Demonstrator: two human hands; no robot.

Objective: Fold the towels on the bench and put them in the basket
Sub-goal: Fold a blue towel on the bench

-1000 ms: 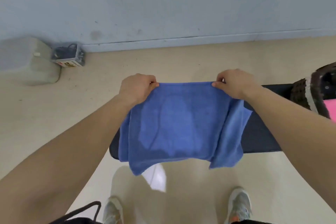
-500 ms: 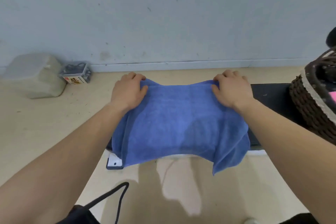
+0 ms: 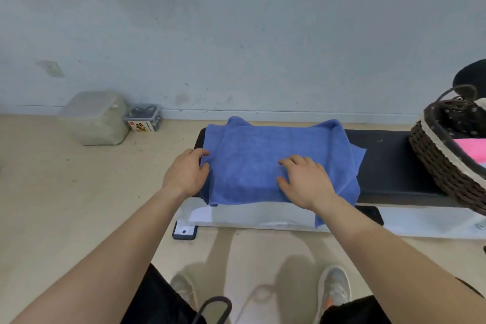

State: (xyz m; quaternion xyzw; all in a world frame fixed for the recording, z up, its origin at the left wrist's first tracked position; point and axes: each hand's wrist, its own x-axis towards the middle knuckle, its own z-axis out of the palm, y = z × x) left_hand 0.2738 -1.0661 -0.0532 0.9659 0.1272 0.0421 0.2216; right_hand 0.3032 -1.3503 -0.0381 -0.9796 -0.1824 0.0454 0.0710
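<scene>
A blue towel (image 3: 265, 155) lies folded over on the left end of the black padded bench (image 3: 389, 163). One corner of it hangs off the front edge at the right. My left hand (image 3: 186, 173) is at the towel's left edge, fingers curled round the cloth there. My right hand (image 3: 305, 179) rests flat on top of the towel near its front, fingers spread. A dark wicker basket (image 3: 436, 158) with a pale rim stands on the bench's right end, and a pink towel (image 3: 473, 148) shows inside it.
The bench has a white frame (image 3: 263, 216) with a black foot at the left. On the floor by the wall are a translucent jug (image 3: 94, 118) and a small box of cables (image 3: 143, 119). My shoes (image 3: 334, 287) stand close to the bench.
The towel has been laid down on the bench. Both hands left its far corners and came toward me: the left to its left edge, the right onto its top.
</scene>
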